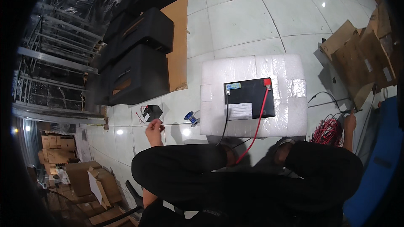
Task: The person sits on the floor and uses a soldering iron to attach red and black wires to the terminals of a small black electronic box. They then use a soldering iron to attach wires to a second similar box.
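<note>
Hands spread wide, wired battery sits between

Here's the black battery (pixel 249 94), lying on the white foam block (pixel 294 120) in front of the feet, a red lead (pixel 258 128) and a black lead (pixel 226 120) running from its terminals over the near edge; out left goes the left hand (pixel 155 132), fingers drawn together, thin red strand just beside them, though whether they grip it I cannot tell; beyond it, a small black box (pixel 154 113) with red wires, and between hand and foam a blue spool (pixel 192 119); away right, the right hand (pixel 350 122) hangs low by the end of a dark cable (pixel 328 93), its fingers too small to read, so hold and opening cannot be told; crowding that side, a tangle of red and black wires (pixel 326 131) lies between hand and foam, open cardboard (pixel 360 59) behind; bulky black cases (pixel 141 73) fill the far left, and dark-trousered knees (pixel 176 162) block the near side.
</note>
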### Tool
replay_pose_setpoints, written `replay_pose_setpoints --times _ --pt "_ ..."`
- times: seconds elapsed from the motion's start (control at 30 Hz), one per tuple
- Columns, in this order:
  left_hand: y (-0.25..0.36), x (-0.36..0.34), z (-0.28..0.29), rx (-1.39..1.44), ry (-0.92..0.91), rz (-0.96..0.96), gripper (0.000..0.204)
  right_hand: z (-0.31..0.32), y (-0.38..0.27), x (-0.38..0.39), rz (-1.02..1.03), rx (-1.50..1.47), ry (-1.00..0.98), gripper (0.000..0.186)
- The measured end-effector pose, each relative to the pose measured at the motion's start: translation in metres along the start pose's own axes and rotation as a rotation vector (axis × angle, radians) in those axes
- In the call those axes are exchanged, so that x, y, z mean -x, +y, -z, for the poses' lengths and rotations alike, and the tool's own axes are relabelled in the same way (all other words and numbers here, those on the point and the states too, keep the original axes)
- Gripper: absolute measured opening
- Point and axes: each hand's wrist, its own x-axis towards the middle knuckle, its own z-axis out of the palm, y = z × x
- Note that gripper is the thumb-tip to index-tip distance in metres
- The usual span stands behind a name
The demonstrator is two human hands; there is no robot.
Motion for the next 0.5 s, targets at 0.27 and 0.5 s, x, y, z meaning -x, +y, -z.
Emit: replay_pose_setpoints --times 0.27,0.5 --pt "0.205 0.053 -0.037 -0.08 -0.488 -0.344 0.017 0.212 -0.071 0.026 0.181 -0.349 0.234 0.029" --pt "0.275 0.124 -0.104 -0.568 -1.282 -0.478 0.025 0.439 -0.247 0.122 0.579 -0.886 -0.28 0.026"
